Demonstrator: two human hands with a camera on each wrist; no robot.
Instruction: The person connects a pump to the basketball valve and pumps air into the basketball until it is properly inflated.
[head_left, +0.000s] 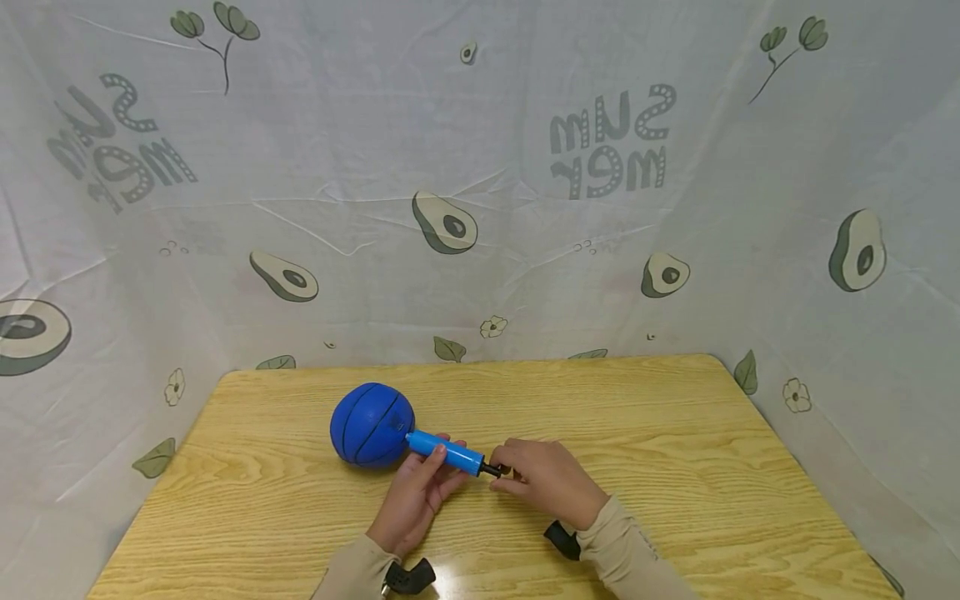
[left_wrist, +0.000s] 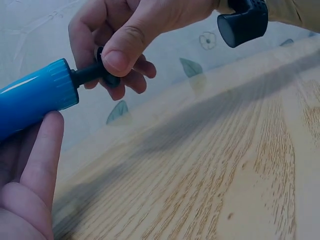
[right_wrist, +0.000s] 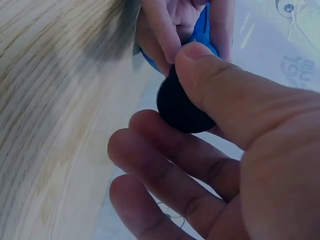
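Note:
My left hand (head_left: 422, 493) holds the blue barrel of a hand pump (head_left: 447, 452), thumb on top and fingers beneath. The pump's tip meets the right side of a blue ball (head_left: 372, 425) with black seam lines, which rests on the table. With thumb and fingers my right hand (head_left: 547, 477) pinches the black handle (right_wrist: 182, 105) at the pump's other end. A short length of black rod (left_wrist: 87, 75) shows between barrel and handle in the left wrist view. Three fingers of the right hand hang loosely curled below the handle in the right wrist view.
The wood-grain table (head_left: 675, 467) spreads under both hands. Behind it and at both sides hangs a pale cloth (head_left: 510, 275) printed with avocados and leaves. A black wrist-worn device (head_left: 411, 577) sits at the left wrist, another (head_left: 562, 540) at the right.

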